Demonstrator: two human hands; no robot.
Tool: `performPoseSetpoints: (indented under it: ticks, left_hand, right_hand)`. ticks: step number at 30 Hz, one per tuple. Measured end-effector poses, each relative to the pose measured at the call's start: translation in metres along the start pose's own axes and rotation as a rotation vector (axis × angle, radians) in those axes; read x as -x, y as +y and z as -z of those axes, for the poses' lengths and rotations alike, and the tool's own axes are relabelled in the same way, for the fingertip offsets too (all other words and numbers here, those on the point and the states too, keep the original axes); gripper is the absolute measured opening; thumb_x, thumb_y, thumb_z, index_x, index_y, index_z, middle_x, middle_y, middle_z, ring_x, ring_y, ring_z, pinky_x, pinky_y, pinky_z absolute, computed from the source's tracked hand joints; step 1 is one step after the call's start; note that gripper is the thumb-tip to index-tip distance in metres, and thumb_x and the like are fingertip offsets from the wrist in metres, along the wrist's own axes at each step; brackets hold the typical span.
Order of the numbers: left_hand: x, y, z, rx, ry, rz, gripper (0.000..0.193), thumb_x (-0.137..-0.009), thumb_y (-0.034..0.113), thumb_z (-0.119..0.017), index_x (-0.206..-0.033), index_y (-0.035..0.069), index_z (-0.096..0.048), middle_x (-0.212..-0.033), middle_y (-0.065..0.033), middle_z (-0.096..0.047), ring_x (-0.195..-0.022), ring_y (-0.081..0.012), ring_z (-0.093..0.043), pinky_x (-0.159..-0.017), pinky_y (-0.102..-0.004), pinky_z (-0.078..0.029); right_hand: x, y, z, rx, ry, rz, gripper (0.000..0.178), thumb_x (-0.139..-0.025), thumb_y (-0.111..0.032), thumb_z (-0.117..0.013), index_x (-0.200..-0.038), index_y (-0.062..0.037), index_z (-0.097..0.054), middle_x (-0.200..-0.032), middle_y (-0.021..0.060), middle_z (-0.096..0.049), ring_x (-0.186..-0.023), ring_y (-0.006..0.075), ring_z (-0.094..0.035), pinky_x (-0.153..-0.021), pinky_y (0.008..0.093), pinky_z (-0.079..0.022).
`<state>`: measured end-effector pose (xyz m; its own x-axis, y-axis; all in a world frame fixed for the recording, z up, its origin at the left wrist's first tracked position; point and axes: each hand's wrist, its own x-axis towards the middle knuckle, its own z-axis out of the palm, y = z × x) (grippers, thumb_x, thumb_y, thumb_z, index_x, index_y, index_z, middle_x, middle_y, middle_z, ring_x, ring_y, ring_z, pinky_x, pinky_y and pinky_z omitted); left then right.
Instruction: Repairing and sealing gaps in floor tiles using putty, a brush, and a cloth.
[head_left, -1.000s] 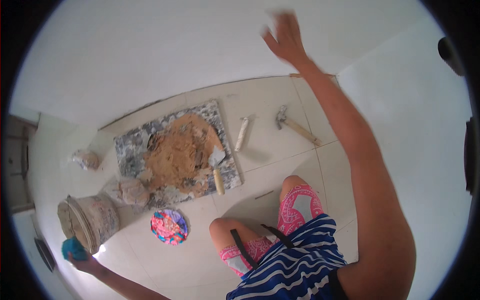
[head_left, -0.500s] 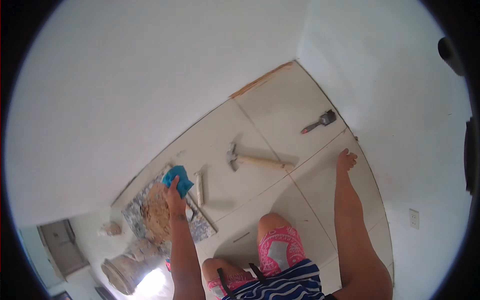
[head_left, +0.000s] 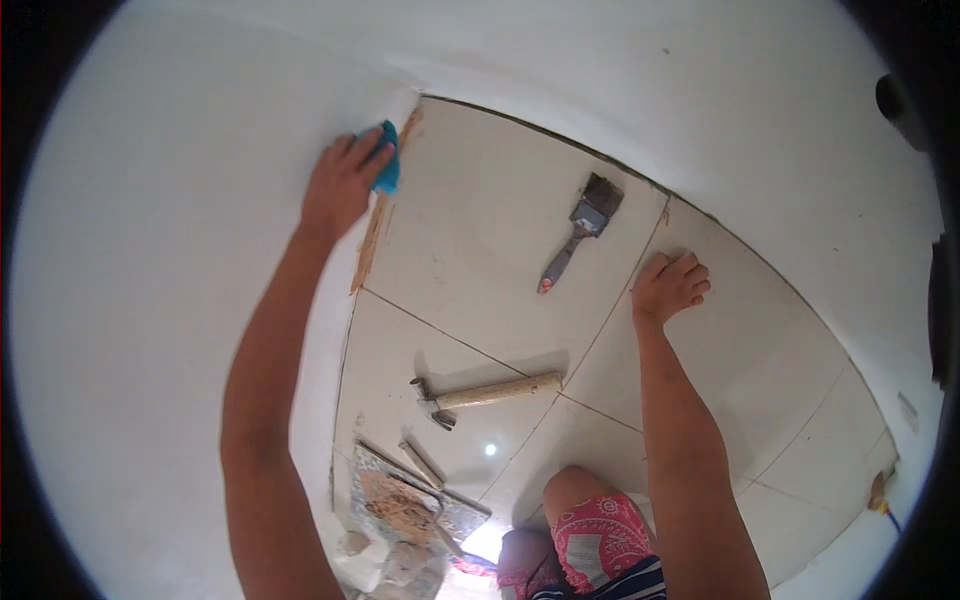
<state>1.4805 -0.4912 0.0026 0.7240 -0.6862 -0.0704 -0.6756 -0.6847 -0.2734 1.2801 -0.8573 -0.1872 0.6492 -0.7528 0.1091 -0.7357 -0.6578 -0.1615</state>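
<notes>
My left hand grips a blue cloth and presses it to the foot of the left wall, close to the corner. The cloth touches a strip of brown filler that runs along the wall's base. Low over the floor tiles, my right hand holds nothing that I can see; its fingers are bent but apart. Just left of it lies a paintbrush with dark bristles and a grey handle. Nearer to me, a claw hammer with a wooden handle rests on the tiles.
A speckled board bearing brown filler lies at the lower left. Beside it is a short pale stick. White walls meet at the far corner, and another tool lies by the right wall.
My left hand has carried the blue cloth from above the filler board up to the wall's base near the corner. The view has turned, and my right hand now sits closer to the paintbrush.
</notes>
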Motion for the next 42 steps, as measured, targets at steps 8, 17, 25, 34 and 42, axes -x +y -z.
performPoseSetpoints:
  ticks: [8, 17, 25, 34, 42]
  left_hand:
    - [-0.078, -0.021, -0.047, -0.23, -0.134, -0.316, 0.048, -0.074, 0.003, -0.059, -0.122, 0.007, -0.055, -0.135, -0.0059, -0.045, -0.118, -0.0271, -0.043, -0.1, -0.0392, -0.037]
    - [-0.092, -0.01, -0.042, -0.303, -0.31, -0.352, 0.051, -0.075, 0.005, -0.059, -0.126, 0.005, -0.053, -0.14, -0.008, -0.04, -0.123, -0.0258, -0.04, -0.105, -0.0374, -0.032]
    - [-0.097, -0.013, -0.071, -0.436, -0.275, -0.347, 0.034, -0.08, 0.01, -0.054, -0.114, 0.006, -0.06, -0.132, -0.0073, -0.05, -0.117, -0.0234, -0.045, -0.1, -0.0354, -0.035]
    - [-0.071, -0.007, -0.078, -0.445, -0.273, -0.291, 0.025, -0.084, 0.014, -0.051, -0.104, 0.007, -0.064, -0.126, -0.0034, -0.056, -0.121, -0.0219, -0.044, -0.102, -0.0355, -0.033]
    - [-0.054, -0.003, -0.075, -0.411, -0.368, -0.254, 0.025, -0.085, 0.015, -0.051, -0.103, 0.007, -0.066, -0.128, -0.0034, -0.055, -0.123, -0.0225, -0.041, -0.105, -0.0367, -0.029]
  right_hand:
    - [0.002, 0.004, -0.011, -0.013, 0.005, 0.025, 0.026, -0.08, -0.027, -0.047, -0.093, -0.0045, -0.047, -0.099, 0.0149, -0.043, -0.09, 0.0326, -0.039, -0.074, 0.0459, -0.032]
    - [-0.004, 0.006, -0.009, -0.075, -0.036, 0.019, 0.026, -0.079, -0.025, -0.049, -0.095, -0.0063, -0.047, -0.098, 0.0146, -0.042, -0.088, 0.0323, -0.037, -0.073, 0.0458, -0.031]
    - [0.004, 0.008, -0.008, -0.09, -0.029, 0.035, 0.027, -0.078, -0.025, -0.05, -0.096, -0.006, -0.047, -0.098, 0.0144, -0.042, -0.088, 0.0319, -0.038, -0.073, 0.0464, -0.031]
    - [-0.005, 0.011, -0.012, -0.088, 0.012, 0.057, 0.023, -0.078, -0.025, -0.049, -0.091, -0.0061, -0.046, -0.097, 0.0142, -0.042, -0.087, 0.0318, -0.038, -0.073, 0.0459, -0.031]
    - [-0.004, 0.009, -0.009, -0.093, 0.018, 0.06, 0.022, -0.078, -0.026, -0.05, -0.09, -0.0076, -0.048, -0.096, 0.0132, -0.043, -0.087, 0.0311, -0.038, -0.073, 0.0453, -0.031]
